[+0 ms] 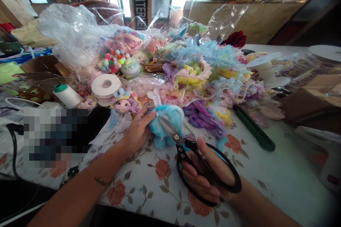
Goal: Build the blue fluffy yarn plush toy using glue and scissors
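My left hand (140,127) grips the left side of a fluffy blue plush toy (170,113) that sits on the flowered tablecloth (141,181). A small white tag (157,99) sticks up behind the plush toy. In my right hand (205,173) is a pair of scissors (176,137) with large black handles, my fingers through the loops. The blades are slightly apart, and their tips lie against the front of the blue fur. Part of the toy is hidden behind the blades.
Behind the toy, ruffled lace trim (207,49) and clear plastic bags (71,25) are heaped up. A white ribbon spool (106,86), a thread cone (66,94) and doll heads (125,104) stand at left. A green utility knife (254,127) lies at right, near a cardboard box (309,103).
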Tool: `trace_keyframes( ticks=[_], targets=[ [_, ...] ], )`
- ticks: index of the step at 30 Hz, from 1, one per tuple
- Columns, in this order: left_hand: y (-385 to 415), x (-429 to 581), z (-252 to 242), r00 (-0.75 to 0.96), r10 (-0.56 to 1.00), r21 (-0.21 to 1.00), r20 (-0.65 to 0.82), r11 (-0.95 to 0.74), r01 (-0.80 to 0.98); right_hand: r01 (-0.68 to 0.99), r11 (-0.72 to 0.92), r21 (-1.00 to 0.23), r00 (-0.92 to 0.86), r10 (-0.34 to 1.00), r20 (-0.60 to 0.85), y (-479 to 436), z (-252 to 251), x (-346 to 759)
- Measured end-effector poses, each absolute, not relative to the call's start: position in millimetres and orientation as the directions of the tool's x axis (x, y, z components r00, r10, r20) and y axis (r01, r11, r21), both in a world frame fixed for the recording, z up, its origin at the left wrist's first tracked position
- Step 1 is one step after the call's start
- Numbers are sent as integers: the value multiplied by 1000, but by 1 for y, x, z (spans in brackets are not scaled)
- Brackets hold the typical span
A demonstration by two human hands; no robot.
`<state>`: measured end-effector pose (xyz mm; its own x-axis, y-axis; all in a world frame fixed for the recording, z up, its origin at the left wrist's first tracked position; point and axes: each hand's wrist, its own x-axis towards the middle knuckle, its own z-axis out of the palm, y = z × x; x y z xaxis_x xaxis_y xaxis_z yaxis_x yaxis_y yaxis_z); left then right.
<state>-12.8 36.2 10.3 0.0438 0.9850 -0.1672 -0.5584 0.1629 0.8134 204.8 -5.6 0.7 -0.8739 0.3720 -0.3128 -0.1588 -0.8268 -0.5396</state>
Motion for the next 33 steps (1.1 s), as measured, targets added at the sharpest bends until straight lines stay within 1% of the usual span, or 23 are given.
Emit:
trace_keyframes(
  ticks=[5, 14, 21, 27, 33],
  targets=[
    [35, -12, 10, 78, 986, 807, -150, 168, -566, -133, -820, -557, -849, 384, -363, -8, 1, 204],
    [34, -14, 10, 126, 984, 806, -124, 174, -565, -136, -828, -543, -846, 382, -372, -8, 5, 203],
    [33, -12, 14, 130, 980, 810, -148, 196, -554, -161, -802, -575, -829, 426, -362, -10, 7, 202],
    [33, -12, 13, 107, 983, 798, -152, 186, -574, -133, -829, -544, -846, 381, -374, -10, 4, 202],
    [32, -13, 12, 105, 982, 799, -156, 188, -571, -139, -813, -565, -826, 410, -387, -10, 7, 200]
  ],
)
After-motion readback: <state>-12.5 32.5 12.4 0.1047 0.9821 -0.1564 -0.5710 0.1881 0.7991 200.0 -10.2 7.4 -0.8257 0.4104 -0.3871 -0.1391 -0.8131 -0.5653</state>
